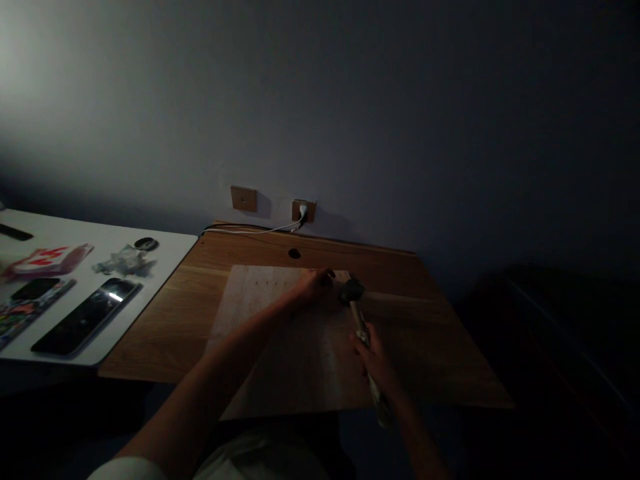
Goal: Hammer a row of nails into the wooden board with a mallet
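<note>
My right hand (371,352) is wrapped round the handle of a hammer (352,291) with a dark head and a pale handle. The head hovers at the right edge of a light wooden board (235,333), just right of my left hand (314,287). That hand rests near the board's far edge with its fingers closed in a pinch. Whatever sits between those fingertips is too small and dark to make out. Left of it, several small nails (275,283) stand in a row along the far part of the board.
Under the board is a wooden table (420,333) with a round cable hole (295,253). Behind it, a plug and white cable (250,231) run from a wall socket (310,210). On the left, a white table (165,250) holds a phone-like black slab (87,317) and crumpled clear plastic (127,260).
</note>
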Available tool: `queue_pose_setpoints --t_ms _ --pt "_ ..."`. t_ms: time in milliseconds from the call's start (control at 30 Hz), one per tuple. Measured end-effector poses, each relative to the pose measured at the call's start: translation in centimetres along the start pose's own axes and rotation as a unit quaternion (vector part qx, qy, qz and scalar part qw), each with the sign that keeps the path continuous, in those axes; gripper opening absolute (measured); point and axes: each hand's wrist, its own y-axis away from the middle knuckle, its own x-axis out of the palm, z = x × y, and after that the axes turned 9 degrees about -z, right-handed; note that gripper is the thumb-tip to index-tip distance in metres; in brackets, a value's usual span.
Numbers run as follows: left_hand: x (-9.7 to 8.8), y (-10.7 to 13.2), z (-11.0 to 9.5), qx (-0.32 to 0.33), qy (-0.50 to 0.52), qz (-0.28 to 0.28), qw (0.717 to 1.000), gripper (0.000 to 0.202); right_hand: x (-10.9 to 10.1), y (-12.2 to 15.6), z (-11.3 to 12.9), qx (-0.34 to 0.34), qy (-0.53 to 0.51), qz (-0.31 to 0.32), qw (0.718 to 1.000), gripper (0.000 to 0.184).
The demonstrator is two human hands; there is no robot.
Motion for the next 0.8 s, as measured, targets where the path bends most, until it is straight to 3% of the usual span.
queue_pose_setpoints --t_ms 267,400,600,800 --pt "-0.1 0.0 -0.5 -0.015 0.013 -0.015 1.0 0.043 0.2 -0.1 -0.1 -0.004 -0.043 0.017 0.999 0.058" --pt "-0.2 0.2 -0.6 -0.012 0.02 -0.011 1.0 0.042 0.4 -0.1 1.5 -0.008 -0.035 0.006 0.999 0.064" --pt "0.1 0.1 0.3 0.008 0.043 -0.012 0.999 0.042 0.8 -0.8 3.3 -0.074 -0.027 0.022 0.997 0.054" --pt "0.2 0.0 0.5 0.004 0.053 -0.025 0.998 0.042 1.9 -1.1 3.0 -0.056 -0.038 0.022 0.997 0.055"
